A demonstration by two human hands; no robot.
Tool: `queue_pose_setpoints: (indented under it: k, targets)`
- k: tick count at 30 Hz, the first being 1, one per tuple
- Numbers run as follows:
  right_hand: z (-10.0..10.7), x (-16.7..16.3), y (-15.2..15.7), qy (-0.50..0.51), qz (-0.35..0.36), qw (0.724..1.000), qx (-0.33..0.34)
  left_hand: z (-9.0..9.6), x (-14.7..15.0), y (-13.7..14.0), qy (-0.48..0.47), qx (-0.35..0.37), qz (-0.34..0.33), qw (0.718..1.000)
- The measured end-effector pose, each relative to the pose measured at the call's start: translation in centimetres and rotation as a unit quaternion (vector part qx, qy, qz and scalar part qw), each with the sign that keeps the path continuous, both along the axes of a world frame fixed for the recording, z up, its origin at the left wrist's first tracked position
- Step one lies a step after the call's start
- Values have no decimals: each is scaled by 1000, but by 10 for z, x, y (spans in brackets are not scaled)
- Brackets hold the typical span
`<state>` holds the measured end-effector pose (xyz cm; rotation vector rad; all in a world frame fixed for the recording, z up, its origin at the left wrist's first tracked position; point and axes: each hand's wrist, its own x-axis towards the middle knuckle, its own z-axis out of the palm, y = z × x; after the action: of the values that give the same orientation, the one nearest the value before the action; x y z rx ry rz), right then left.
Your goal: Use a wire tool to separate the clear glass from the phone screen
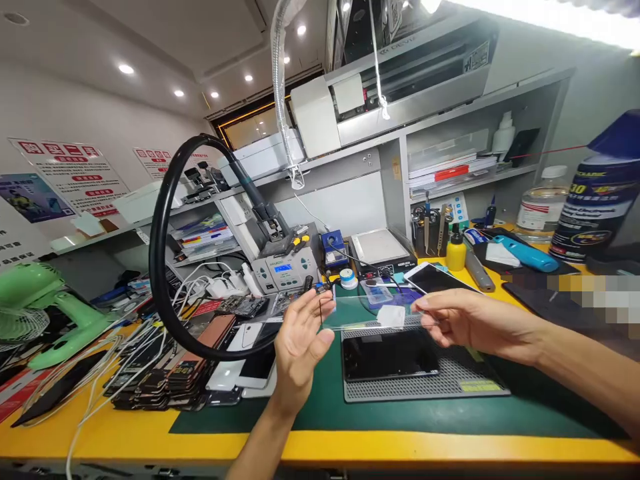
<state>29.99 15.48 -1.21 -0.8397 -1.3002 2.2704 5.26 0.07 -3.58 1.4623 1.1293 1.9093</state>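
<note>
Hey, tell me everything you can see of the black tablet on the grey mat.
The tablet is a flat, dark rectangle with a glossy, glass-like face and no lit image. Tiny pale marks sit by its near right corner, too small to read. It lies face up on the perforated grey mat, which hides its underside. Neither the left hand nor the right hand touches it.

A strip light (pixel 555 19) glares white high above the fingers (pixel 434 304) of the right hand (pixel 475 323); ceiling spotlights (pixel 126 69) shine up to their left. A clear sheet (pixel 357 327) at their tips gleams faintly. Wide-angle distortion stretches the margins (mosaic squares (pixel 603 300) hide a patch rightward).
</note>
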Motion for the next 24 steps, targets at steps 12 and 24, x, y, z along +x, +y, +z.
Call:
queue_pose_setpoints:
  k: [12,24]
  targets:
    - [-8,3,11,-45,67,993,86,18,-25,-31,294,-184,28,937]
    - [-27,18,18,-138,82,977,138,4,-41,-4,462,-206,-14,863]
